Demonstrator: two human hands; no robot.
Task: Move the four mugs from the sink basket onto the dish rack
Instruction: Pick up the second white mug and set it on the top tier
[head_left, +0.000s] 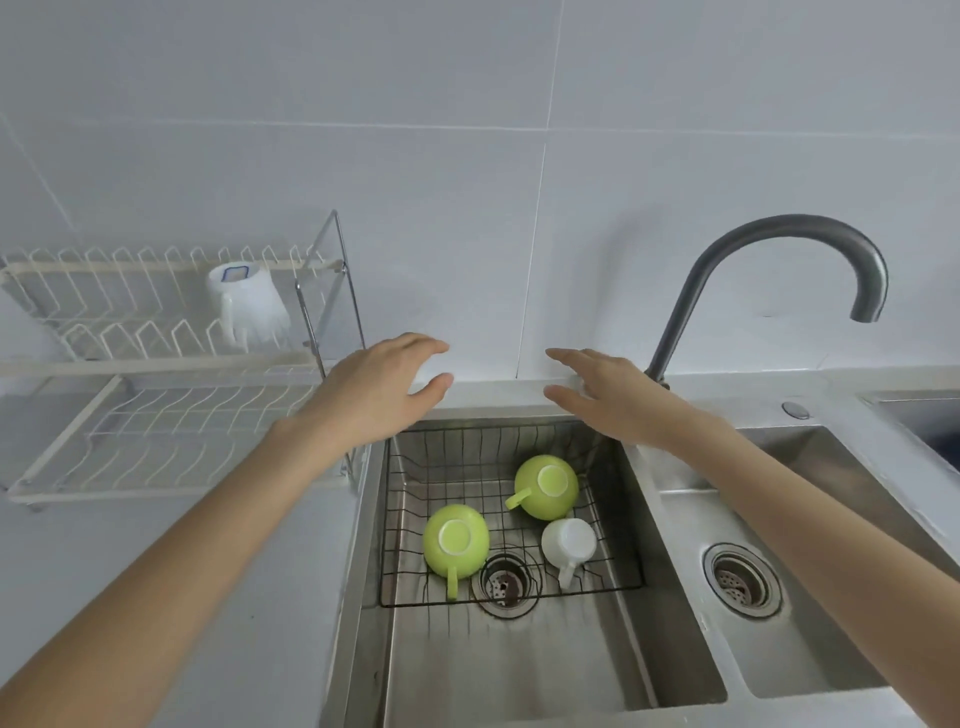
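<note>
A black wire basket (415, 525) sits in the left sink bowl. Three mugs stand upside down in it: a green mug (456, 540) at front left, a second green mug (546, 486) behind it, and a white mug (569, 545) at front right. Another white mug (248, 305) rests upside down on the upper tier of the white dish rack (156, 410) on the counter to the left. My left hand (382, 387) hovers open above the basket's back left corner. My right hand (605, 397) hovers open above its back right corner. Neither touches a mug.
A grey curved faucet (779, 260) rises behind the sinks at the right. A second sink bowl with a drain (742, 581) lies to the right. The left bowl's drain (504, 584) shows under the basket. White tiled wall stands behind.
</note>
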